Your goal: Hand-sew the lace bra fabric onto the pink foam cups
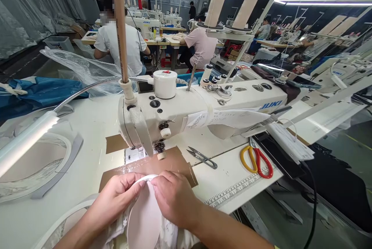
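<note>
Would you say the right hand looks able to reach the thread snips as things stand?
Probably yes: the thread snips lie uncovered beside the brown sheet, with nothing standing between, though the right hand would likely first have to release the white fabric edge.

A white sewing table (90, 125) carries everything. Reading clockwise around the brown sheet (177, 161) laid on it, twelve o'clock farthest away: the JUKI sewing machine (194, 103) stands from twelve to two; thread snips (203, 158) and red-and-yellow-handled scissors (257, 160) lie toward three; a lace-edged cup piece (31, 159) and grey strip (59, 173) toward nine.
</note>
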Motion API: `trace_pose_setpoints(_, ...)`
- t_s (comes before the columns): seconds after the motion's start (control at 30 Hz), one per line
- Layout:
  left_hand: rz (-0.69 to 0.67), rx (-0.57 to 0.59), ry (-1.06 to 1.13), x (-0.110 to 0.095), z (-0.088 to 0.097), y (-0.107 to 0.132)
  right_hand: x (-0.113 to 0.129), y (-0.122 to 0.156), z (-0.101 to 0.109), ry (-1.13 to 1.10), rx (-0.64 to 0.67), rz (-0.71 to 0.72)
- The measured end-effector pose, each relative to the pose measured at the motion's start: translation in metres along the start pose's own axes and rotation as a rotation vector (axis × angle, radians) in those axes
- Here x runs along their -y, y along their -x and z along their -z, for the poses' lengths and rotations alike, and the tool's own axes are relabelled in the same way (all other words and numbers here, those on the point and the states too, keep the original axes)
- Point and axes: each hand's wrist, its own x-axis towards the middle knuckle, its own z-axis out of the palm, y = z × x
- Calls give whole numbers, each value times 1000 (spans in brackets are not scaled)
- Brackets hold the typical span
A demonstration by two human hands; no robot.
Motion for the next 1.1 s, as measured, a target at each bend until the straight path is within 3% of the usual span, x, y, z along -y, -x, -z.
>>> trace_pose_setpoints(0.4, 22, -18, 27, 0, -1, -1, 3, 1, -3, 117, 61, -75)
trace_pose_setpoints(0.63, 29, -13, 49, -1, -1, -1, -1, 2, 3, -31, -11, -38)
trace_pose_setpoints(1.1, 25, -17, 11, 0, -2, -1, 1, 0, -2, 44, 39, -70)
